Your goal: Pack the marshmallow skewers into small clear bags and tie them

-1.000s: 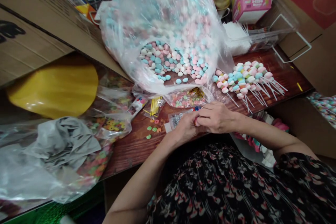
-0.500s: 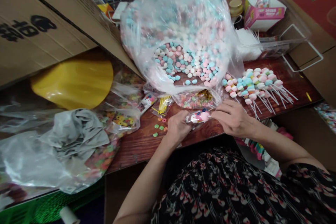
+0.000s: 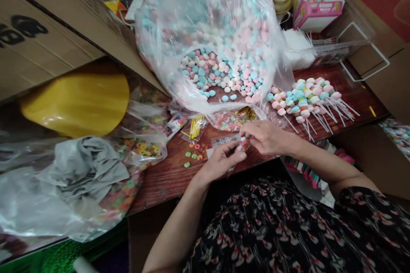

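Observation:
Between my two hands is a small printed clear candy wrapper (image 3: 242,137), partly hidden by fingers. My left hand (image 3: 222,158) grips its lower end between thumb and fingers. Pinching the other end is my right hand (image 3: 264,137), whose fingertips are partly hidden. Whether a candy is inside the wrapper cannot be made out. Clear plastic packaging (image 3: 221,140) lies just behind my left hand. To the right rests a pile of marshmallow-like candies on sticks (image 3: 304,98), pink, white, blue and green. Several loose ring candies (image 3: 194,155) lie left of my left hand.
A big clear bag of pastel candies (image 3: 205,13) stands open at the back. Yellow twist ties (image 3: 196,127) lie before it. A cardboard box (image 3: 57,25) and a grey cloth (image 3: 86,166) on bags take up the left; a clear plastic bin (image 3: 352,42) stands back right.
The wrapper, earlier held lengthwise with a pink candy showing, is now mostly covered by my fingers. My hands have come closer together, and clear packaging now shows behind my left hand.

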`<state>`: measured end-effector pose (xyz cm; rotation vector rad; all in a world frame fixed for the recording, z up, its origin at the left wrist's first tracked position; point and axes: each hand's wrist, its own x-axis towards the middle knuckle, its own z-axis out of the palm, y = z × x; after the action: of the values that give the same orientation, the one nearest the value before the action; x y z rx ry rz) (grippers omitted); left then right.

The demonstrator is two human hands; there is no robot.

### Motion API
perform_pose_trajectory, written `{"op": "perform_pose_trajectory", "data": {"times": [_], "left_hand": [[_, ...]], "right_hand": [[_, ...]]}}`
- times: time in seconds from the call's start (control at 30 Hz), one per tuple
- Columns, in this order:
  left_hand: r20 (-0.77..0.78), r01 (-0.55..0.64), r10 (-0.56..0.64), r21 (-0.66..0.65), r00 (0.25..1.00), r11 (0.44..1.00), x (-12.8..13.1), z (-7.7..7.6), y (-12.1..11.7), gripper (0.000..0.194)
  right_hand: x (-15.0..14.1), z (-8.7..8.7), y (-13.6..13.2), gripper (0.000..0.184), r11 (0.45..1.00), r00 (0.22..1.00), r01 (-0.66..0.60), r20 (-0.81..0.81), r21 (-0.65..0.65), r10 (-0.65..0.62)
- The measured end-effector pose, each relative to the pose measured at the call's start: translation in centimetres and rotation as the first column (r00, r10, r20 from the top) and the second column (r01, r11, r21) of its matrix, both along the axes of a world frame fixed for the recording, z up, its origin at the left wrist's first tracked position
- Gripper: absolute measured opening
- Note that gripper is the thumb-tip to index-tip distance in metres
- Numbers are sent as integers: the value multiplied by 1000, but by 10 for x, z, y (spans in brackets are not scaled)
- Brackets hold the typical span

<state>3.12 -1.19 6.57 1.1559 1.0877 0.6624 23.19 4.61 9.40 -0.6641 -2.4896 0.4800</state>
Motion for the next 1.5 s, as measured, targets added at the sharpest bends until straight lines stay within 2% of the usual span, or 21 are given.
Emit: {"op": "perform_pose_trajectory", "data": {"times": [0.07, 0.13, 0.23, 0.33, 0.43, 0.53, 0.6, 0.67, 0.73, 0.8, 0.87, 0.93, 1.0, 1.07, 1.17, 1.27, 1.33, 1.4, 1.43, 1.5], "left_hand": [[104, -80, 97, -162, 990, 984, -1, 6, 2, 36], [157, -209, 250, -239, 955, 948, 4, 7, 3, 33], [230, -383, 433, -233, 871, 894, 20, 0, 3, 28], [275, -449, 488, -194, 829, 872, 33, -11, 1, 30], [252, -481, 508, -163, 824, 861, 36, -20, -1, 28], [208, -538, 543, -88, 813, 839, 32, -24, -3, 28], [174, -563, 555, 1, 814, 826, 30, -25, -4, 28], [113, -546, 536, 91, 837, 833, 29, -25, -6, 29], [57, -509, 507, 152, 860, 847, 28, -25, -10, 28], [58, -491, 489, 162, 871, 856, 28, -26, -12, 27], [139, -511, 496, 105, 857, 853, 28, -28, -11, 27], [236, -517, 504, -7, 831, 856, 29, -29, -10, 29], [282, -474, 479, -93, 831, 876, 29, -29, -8, 30], [283, -415, 429, -111, 858, 903, 30, -29, -8, 31], [238, -376, 378, -56, 895, 925, 30, -28, -7, 35], [192, -357, 370, -99, 909, 929, 27, -28, -7, 38], [202, -315, 353, -198, 913, 928, 23, -25, -7, 38], [230, -189, 262, -296, 937, 936, 17, -21, -8, 37], [248, -93, 180, -326, 952, 941, 14, -19, -9, 36], [281, 123, -19, -357, 959, 926, 9, -14, -11, 35]], "right_hand": [[6, 5, 6, 27, 999, 999, 42, -16, 10, -41], [8, 6, 9, 25, 998, 998, 59, -28, 10, -59], [2, -5, 5, 34, 1000, 995, 13, -101, -12, -14], [-5, -17, -2, 49, 999, 975, 9, -223, -36, -17], [-5, -17, -10, 48, 984, 930, 130, -329, -123, -164], [-2, -16, -18, 47, 898, 793, 349, -426, -270, -436], [-6, -23, -26, 37, 854, 752, 383, -418, -352, -510], [-15, -34, -35, 6, 871, 810, 324, -366, -370, -457], [-26, -45, -41, 18, 870, 800, 344, -376, -353, -468], [-36, -53, -42, 19, 875, 791, 387, -384, -290, -477], [-43, -56, -39, 17, 880, 789, 413, -390, -235, -475], [-48, -57, -36, 16, 871, 769, 434, -409, -229, -491], [-52, -59, -35, 15, 854, 738, 459, -430, -245, -520], [-56, -62, -36, 16, 849, 718, 472, -454, -239, -527], [-55, -64, -34, 18, 860, 710, 458, -489, -228, -507], [-43, -60, -28, 18, 868, 741, 438, -454, -232, -495], [-27, -55, -26, 20, 915, 831, 386, -385, -118, -401], [-9, -49, -25, 22, 970, 954, 194, -258, 147, -152], [-1, -47, -26, 22, 972, 987, 71, -158, 224, -35], [11, -44, -27, 25, 951, 994, -86, -41, 297, 103]]}}
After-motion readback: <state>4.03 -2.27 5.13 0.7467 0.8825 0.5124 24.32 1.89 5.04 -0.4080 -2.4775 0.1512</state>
